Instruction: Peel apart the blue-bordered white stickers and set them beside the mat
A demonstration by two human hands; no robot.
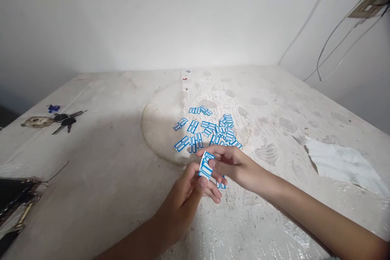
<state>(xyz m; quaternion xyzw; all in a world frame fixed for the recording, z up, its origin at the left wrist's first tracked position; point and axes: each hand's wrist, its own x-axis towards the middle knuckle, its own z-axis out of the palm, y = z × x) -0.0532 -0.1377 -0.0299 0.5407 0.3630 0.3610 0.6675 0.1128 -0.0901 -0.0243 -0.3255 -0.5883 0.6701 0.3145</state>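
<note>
Illumination is soft and greyish, source out of frame; the wall (183, 20) reads brightest near its middle and falls to dim at far left. Broad diffuse shading covers the left part of the tabletop (118, 178), with small glints at lower right. Wide-angle stretch at the margins, top-right corner dark; fine detail on the blue-outlined pieces (209, 126) is soft.

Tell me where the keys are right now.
In the head view, the keys lie on the left side of the table, beside the small blue object and well left of the left hand.
</note>
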